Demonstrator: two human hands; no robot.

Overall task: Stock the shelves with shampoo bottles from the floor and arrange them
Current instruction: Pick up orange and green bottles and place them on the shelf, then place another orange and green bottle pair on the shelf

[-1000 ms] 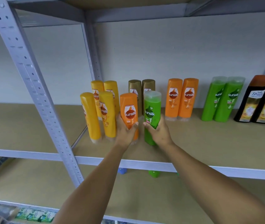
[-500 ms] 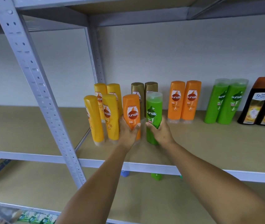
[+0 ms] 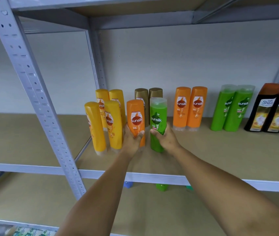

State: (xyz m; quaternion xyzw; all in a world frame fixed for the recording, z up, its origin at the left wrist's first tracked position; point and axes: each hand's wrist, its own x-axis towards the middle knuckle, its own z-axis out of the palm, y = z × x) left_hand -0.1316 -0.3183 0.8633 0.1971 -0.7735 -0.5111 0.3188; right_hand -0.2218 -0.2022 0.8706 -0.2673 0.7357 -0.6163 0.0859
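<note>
My left hand (image 3: 132, 140) grips an orange Sunsilk bottle (image 3: 135, 116) around its lower half. Beside it, my right hand (image 3: 166, 137) grips a green Sunsilk bottle (image 3: 157, 114) the same way. Both bottles stand upright, bases on or just above the brown shelf board (image 3: 203, 154), in front of two gold bottles (image 3: 148, 96). Several yellow bottles (image 3: 113, 123) stand just left of my left hand. Further right along the back stand two orange bottles (image 3: 189, 108), two green bottles (image 3: 232, 108) and two black bottles (image 3: 269, 109).
A perforated grey upright (image 3: 33, 92) crosses the left foreground. The shelf's front rail (image 3: 152, 178) runs below my forearms. Under it, blue and green bottle caps (image 3: 161, 186) show on the lower shelf. Green packets (image 3: 31, 232) lie at the bottom left.
Both hands and their two bottles keep the same place on the shelf. The view has shifted slightly, so everything sits a little lower and to the right in the frame.
</note>
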